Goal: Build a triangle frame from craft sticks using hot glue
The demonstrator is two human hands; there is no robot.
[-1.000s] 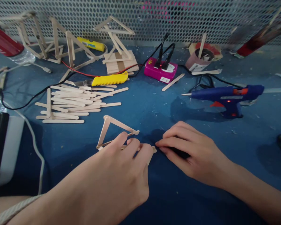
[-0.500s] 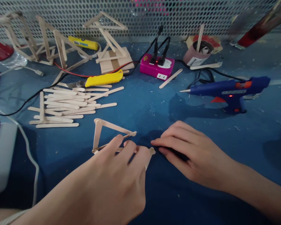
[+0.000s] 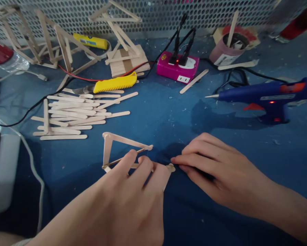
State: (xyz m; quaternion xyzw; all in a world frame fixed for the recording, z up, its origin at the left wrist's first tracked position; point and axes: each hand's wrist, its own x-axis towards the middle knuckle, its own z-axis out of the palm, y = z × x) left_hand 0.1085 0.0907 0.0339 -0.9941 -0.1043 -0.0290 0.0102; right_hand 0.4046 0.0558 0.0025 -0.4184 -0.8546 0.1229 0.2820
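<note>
My left hand (image 3: 133, 194) is closed over a small frame of craft sticks (image 3: 107, 150) on the blue table. Its fingers press on the lower sticks and hide part of them. A stick triangle shows beyond my knuckles, with one corner toward the right. Another glued corner pokes out past my left index finger. My right hand (image 3: 212, 164) rests just right of that corner, fingers bent and drawn together, the fingertips close to the stick end. Whatever lies between its thumb and fingers is too small or hidden to tell.
Loose craft sticks (image 3: 71, 112) lie at left under a yellow utility knife (image 3: 115, 83). A blue glue gun (image 3: 274, 99), its light lit, lies at right. Behind are a magenta power adapter (image 3: 177, 67), a pink cup (image 3: 226, 51), a stick bundle (image 3: 130, 65) and stick structures (image 3: 47, 37).
The view has shifted slightly, so the glue gun, cup and adapter appear farther right. Both hands keep nearly the same pose around the frame.
</note>
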